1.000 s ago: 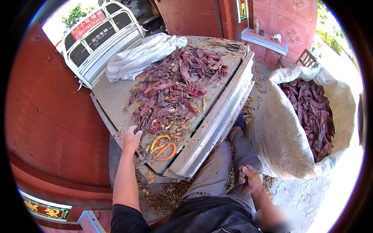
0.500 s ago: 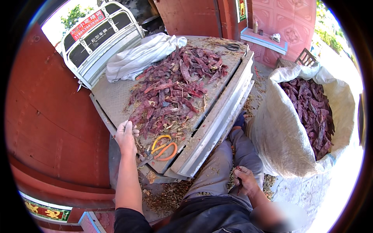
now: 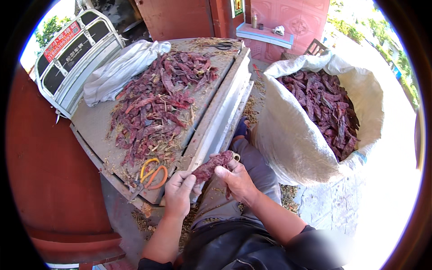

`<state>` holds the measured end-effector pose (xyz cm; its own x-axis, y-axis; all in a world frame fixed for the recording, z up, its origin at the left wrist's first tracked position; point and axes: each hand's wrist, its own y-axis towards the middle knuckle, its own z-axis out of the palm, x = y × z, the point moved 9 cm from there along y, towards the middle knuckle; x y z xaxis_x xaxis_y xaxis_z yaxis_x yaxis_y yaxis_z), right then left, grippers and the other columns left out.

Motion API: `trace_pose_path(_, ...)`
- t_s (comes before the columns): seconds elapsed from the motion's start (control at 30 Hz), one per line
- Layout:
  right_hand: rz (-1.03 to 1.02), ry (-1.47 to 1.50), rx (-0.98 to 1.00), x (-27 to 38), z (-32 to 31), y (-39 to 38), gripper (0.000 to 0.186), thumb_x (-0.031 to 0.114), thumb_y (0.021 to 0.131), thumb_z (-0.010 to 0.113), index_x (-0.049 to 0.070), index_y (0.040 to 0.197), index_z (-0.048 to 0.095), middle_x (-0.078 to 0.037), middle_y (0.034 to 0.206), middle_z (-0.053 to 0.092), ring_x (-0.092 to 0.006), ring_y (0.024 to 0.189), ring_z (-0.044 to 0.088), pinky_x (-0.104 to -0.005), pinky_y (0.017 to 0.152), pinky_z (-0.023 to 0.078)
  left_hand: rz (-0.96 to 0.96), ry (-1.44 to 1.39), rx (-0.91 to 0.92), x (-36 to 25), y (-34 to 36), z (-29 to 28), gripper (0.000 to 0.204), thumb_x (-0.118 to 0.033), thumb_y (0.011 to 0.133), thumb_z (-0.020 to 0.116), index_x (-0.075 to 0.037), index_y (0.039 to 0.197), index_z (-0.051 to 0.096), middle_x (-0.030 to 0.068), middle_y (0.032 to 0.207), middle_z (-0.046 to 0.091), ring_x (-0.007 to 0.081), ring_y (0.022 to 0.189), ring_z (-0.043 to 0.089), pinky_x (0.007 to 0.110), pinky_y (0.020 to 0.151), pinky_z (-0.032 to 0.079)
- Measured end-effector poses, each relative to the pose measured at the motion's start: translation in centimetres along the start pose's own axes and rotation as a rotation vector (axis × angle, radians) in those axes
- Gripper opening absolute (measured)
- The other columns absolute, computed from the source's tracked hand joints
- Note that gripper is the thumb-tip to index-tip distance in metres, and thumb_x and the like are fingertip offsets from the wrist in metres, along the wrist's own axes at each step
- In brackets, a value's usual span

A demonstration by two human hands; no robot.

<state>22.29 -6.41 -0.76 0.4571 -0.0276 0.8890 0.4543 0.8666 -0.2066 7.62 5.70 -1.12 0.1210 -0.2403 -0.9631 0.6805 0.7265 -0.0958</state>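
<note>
My left hand (image 3: 182, 191) pinches the left end of a wrinkled dark-red dried pepper (image 3: 209, 167) held over my legs. My right hand (image 3: 238, 182) grips the other end, thumb across it; a small pale round item beside its fingers is too small to identify. Orange-and-yellow scissors (image 3: 155, 177) lie just left of my hands on the metal truck bed (image 3: 92, 132). Beyond them is a loose heap of dried peppers (image 3: 157, 103) with stalks and chaff.
A large white sack (image 3: 283, 139) of dried peppers stands at right. A white cloth bundle (image 3: 112, 78) and dark scissors (image 3: 223, 46) lie on the bed. Behind are a wooden chair (image 3: 315, 48), a small ledge (image 3: 265, 35) and red doors (image 3: 173, 18).
My left hand has moved right and down from the heap's edge, and my right hand has risen, so both now hold a pepper together. The view has shifted, moving the scene leftward.
</note>
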Motion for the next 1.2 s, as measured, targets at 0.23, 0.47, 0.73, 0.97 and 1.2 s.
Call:
trace_pose_path(0.23,-0.127,0.374,-0.134,0.5,-5.0,0.8,0.015,0.027,0.102,0.069,0.013,0.109,0.069,0.002,0.082,0.068,-0.0065,0.058,0.057,-0.0242,0.038,0.048,-0.171,-0.055,0.182,5.0,-0.8,3.3,0.018,-0.001,0.095,0.068,0.0,0.11,0.059,0.0109,0.089,0.069,0.0177,0.067,0.066,0.029,0.063,0.054)
trace_pose_path(0.47,0.069,-0.255,-0.014,2.3,-5.9,-2.1,0.015,0.017,0.099,0.065,0.002,0.099,0.065,-0.003,0.082,0.069,-0.0096,0.07,0.065,-0.0298,0.058,0.052,-0.216,-0.261,0.051,4.8,1.2,2.6,0.037,0.003,0.092,0.064,-0.003,0.127,0.054,0.0061,0.088,0.063,0.0182,0.066,0.061,0.033,0.061,0.05)
trace_pose_path(0.73,0.012,-0.93,0.178,1.8,-2.4,-2.1,0.016,0.015,0.091,0.065,0.001,0.089,0.06,-0.014,0.073,0.064,-0.0211,0.056,0.064,-0.0386,0.054,0.049,-0.304,-0.064,0.228,4.1,1.3,6.1,0.031,-0.002,0.089,0.075,-0.002,0.119,0.065,-0.0047,0.078,0.054,0.0083,0.058,0.047,0.024,0.053,0.035)
trace_pose_path(0.97,-0.212,-1.164,0.236,1.5,-2.2,-2.5,0.028,0.03,0.094,0.067,0.003,0.099,0.064,-0.023,0.093,0.069,-0.0439,0.092,0.068,-0.0525,0.08,0.052,0.057,0.656,0.263,2.4,1.8,6.5,0.017,-0.013,0.091,0.079,0.0,0.086,0.069,-0.0002,0.071,0.063,0.0063,0.065,0.055,0.027,0.057,0.043)
trace_pose_path(1.2,-0.214,-1.31,0.358,-0.2,-0.8,-1.9,0.028,0.033,0.1,0.063,0.005,0.096,0.065,-0.02,0.093,0.069,-0.0422,0.094,0.067,-0.0533,0.081,0.051,0.084,0.701,0.357,4.1,1.4,5.0,0.013,-0.007,0.093,0.073,-0.001,0.086,0.063,0.0023,0.072,0.064,0.0085,0.064,0.057,0.027,0.058,0.044)
